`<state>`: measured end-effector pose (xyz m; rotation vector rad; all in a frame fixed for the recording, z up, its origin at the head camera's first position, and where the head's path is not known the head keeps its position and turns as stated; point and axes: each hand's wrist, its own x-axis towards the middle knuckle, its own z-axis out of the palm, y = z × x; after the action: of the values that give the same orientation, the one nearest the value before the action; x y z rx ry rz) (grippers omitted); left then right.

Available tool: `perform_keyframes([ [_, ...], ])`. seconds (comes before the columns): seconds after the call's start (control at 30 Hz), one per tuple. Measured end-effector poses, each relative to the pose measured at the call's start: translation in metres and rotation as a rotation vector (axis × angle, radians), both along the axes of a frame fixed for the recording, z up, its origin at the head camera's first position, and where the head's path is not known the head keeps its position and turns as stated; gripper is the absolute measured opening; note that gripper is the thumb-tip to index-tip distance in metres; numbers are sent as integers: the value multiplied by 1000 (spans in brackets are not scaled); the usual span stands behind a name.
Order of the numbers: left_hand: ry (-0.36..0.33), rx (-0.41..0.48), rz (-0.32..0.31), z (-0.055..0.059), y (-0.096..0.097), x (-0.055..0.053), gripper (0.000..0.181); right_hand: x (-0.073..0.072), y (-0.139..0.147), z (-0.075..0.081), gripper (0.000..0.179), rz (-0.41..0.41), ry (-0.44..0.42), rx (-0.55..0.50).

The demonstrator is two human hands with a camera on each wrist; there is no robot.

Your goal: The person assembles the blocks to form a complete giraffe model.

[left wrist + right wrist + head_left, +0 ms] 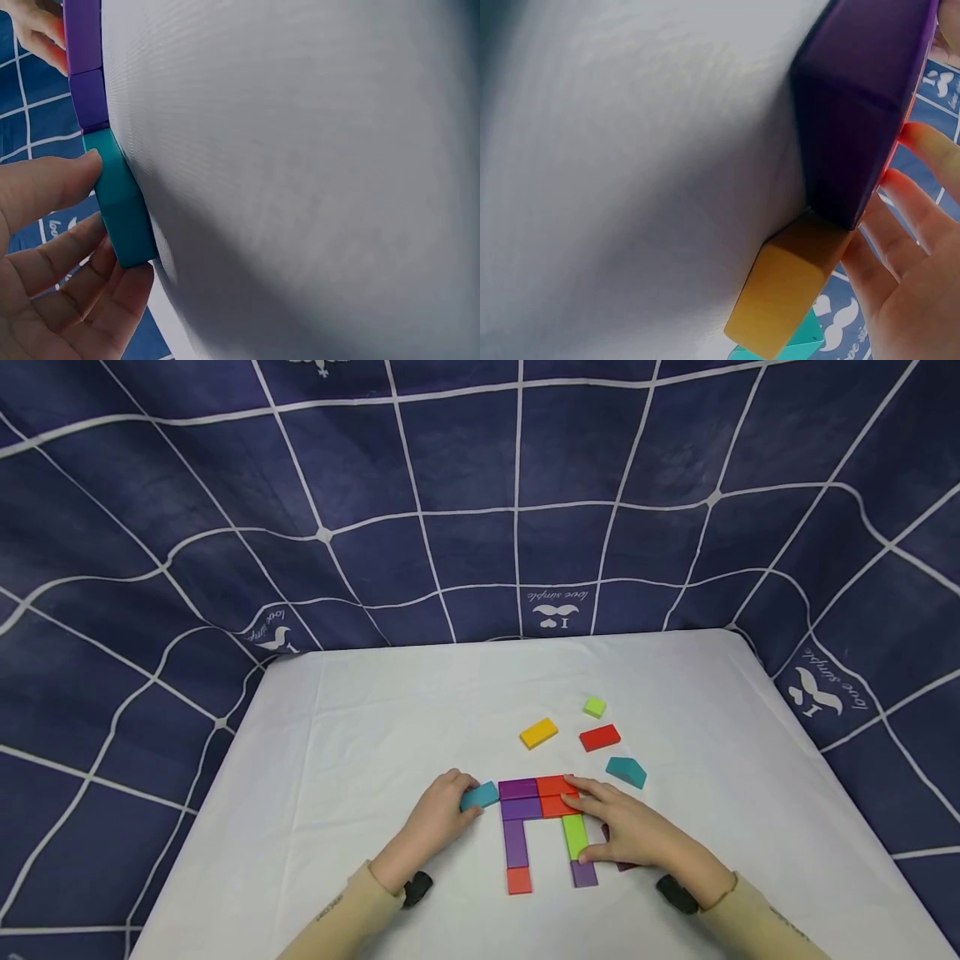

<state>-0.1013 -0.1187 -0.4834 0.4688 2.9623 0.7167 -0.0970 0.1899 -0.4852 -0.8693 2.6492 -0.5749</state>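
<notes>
My left hand (437, 814) pinches a teal block (480, 796) between thumb and fingers. One end of that block meets the upper left corner of a flat figure of coloured blocks. The figure has a two-row top of purple blocks (519, 789) and red blocks (557, 785). Its left leg is a purple block (515, 843) over a red square block (519, 881); its right leg is a lime block (574, 835) over a purple block (584, 873). My right hand (633, 828) rests along the right side, fingertips on the red blocks and thumb beside the right leg. A dark maroon block (626, 866) is mostly hidden under it.
Behind the figure lie a yellow block (538, 733), a red block (600, 737), a small lime block (595, 707) and a teal angled block (627, 771). All rest on a white-covered table (360, 718), with a navy checked curtain (465, 460) around it.
</notes>
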Motion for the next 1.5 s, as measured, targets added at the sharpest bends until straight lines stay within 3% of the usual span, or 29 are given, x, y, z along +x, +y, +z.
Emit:
perform_keyframes([
  [1.17,25,20,1,-2,2,-1,29,-1,0,2,84,-2,2,4],
  [1.27,55,15,-3,0,5,3,33,-1,0,2,84,1,1,-4],
  [1.37,73,-7,-59,5,12,11,42,-1,1,1,84,-1,4,-5],
  [1.5,7,-90,-228,9,23,21,60,0,1,0,84,-4,9,-10],
])
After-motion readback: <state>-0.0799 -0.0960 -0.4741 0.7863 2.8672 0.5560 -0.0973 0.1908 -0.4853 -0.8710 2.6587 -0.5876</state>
